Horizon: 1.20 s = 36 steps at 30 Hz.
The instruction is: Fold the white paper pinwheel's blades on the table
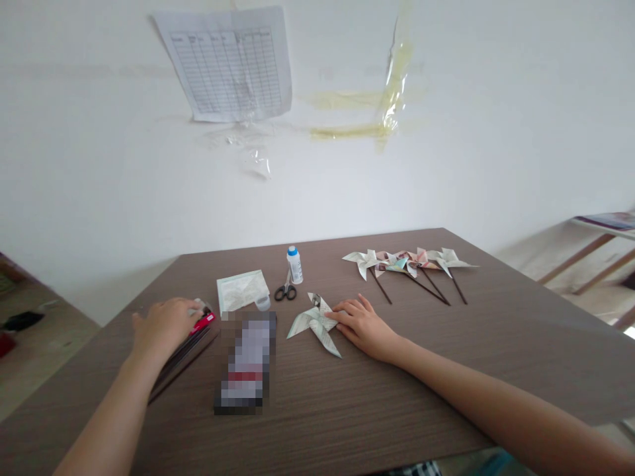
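Observation:
My right hand [364, 328] rests on the table with its fingertips on the middle of a paper pinwheel [315, 324], keeping hold of it. That pinwheel is folded from printed paper, and my fingers cover part of its right side. My left hand [166, 327] is at the left, palm down over a small red packet [203, 322], its fingers loosely apart. Its fingertips reach the packet, and their undersides are hidden. Below and beside this hand lie several thin dark sticks [186, 357].
Several finished pinwheels on sticks [397, 263] lie at the back right. A blue-capped white bottle [295, 266], black-handled scissors [285, 291] and light paper sheets [242, 289] are near the middle. A blurred-out dark object [248, 363] lies between my hands. The wall [322, 198] borders the table behind.

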Tool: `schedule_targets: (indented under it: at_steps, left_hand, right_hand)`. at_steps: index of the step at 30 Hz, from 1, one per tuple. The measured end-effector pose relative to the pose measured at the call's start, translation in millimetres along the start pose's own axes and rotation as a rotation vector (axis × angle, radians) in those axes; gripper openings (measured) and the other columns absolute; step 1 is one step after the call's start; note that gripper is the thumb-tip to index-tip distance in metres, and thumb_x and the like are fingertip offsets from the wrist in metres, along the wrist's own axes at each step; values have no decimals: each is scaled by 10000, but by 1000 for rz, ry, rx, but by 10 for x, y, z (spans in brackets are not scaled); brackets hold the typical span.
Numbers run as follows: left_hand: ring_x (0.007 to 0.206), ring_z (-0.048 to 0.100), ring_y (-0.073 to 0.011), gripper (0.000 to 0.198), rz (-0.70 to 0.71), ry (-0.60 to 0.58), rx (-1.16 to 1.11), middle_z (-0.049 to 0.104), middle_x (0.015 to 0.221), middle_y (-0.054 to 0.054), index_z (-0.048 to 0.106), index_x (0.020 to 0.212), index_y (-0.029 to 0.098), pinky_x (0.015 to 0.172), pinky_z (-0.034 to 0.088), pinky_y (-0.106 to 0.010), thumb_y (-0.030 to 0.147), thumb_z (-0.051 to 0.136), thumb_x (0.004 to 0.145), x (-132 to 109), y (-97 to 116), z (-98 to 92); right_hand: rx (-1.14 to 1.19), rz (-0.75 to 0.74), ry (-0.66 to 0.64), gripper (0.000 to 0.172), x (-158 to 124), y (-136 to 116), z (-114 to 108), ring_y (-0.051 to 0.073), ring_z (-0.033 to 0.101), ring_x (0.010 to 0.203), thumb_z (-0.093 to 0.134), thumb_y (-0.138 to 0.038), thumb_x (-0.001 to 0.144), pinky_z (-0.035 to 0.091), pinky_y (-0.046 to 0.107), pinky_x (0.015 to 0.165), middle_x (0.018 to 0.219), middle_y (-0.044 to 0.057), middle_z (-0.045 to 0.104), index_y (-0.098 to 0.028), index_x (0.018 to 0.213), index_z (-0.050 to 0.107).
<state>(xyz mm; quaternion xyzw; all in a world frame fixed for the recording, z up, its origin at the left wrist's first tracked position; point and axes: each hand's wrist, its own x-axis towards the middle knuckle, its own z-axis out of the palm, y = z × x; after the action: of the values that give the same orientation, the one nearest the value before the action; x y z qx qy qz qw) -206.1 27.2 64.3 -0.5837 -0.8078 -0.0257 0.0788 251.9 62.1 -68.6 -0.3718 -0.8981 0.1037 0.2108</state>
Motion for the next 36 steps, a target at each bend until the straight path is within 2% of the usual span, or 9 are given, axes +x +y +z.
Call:
schedule_targets:
  at_steps: [5,9,12,15,18,22,25,29,36]
  left_hand:
    - [1462,826,-437,438,48,-26,21,940,1583,-162,987,1181,253,1362,552,-791,265,550,1182,12,21,29]
    - [1429,832,-425,399,48,-61,42,994,1449,-70,979,1066,300,1368,534,-827,242,596,1161,26,48,-18]
    - [1441,852,-408,379,57,-88,7,992,1429,-95,968,1008,273,1408,504,-801,235,632,1179,43,57,-49]
    - [1412,852,-420,328,57,-68,-47,986,1409,-123,951,976,263,1389,510,-811,246,668,1141,72,72,-44]
    - [1354,843,-425,320,67,-72,-52,999,1275,-105,933,916,273,1348,531,-827,245,658,1077,103,95,-30]
    - [1297,869,-421,377,66,-90,-21,975,1188,-135,861,767,241,1324,561,-777,201,636,1067,113,137,-51]
    - [1297,860,-406,411,66,-93,0,964,1145,-146,834,767,224,1314,573,-725,171,583,1089,99,171,-85]
    - [1305,841,-375,423,49,-84,25,959,1124,-108,801,773,227,1318,573,-665,182,550,1110,74,199,-107]
    - [1335,823,-364,464,-3,-34,4,957,1385,-131,840,976,233,1273,597,-586,215,439,1207,68,159,-83]
  right_hand:
    - [9,2,13,510,-6,-7,-13,358,766,1542,600,-193,1261,420,840,1493,1585,151,861,-352,1701,806]
    - [12,1,30,531,-4,-11,-20,356,776,1525,610,-173,1239,417,834,1496,1562,151,873,-351,1698,807]
    - [14,5,34,538,-7,-10,-16,361,786,1525,616,-160,1230,418,845,1493,1563,151,875,-348,1696,808]
    - [10,-1,45,539,-11,-4,-12,361,793,1516,629,-160,1223,440,834,1484,1552,147,880,-358,1690,811]
    - [10,-4,45,542,-12,0,-12,355,786,1516,618,-166,1227,433,828,1488,1550,145,877,-362,1697,802]
    - [23,2,39,543,-11,-5,-18,353,781,1518,599,-169,1236,414,833,1498,1553,149,873,-351,1710,792]
    - [22,6,35,553,-10,-5,-20,355,784,1522,612,-159,1226,409,839,1501,1553,153,873,-340,1719,786]
    - [20,14,35,545,-12,5,-11,354,780,1522,619,-180,1224,423,839,1494,1549,143,871,-358,1710,791]
    - [32,18,36,559,-19,1,-8,354,781,1525,613,-171,1220,409,836,1501,1554,146,874,-357,1717,788]
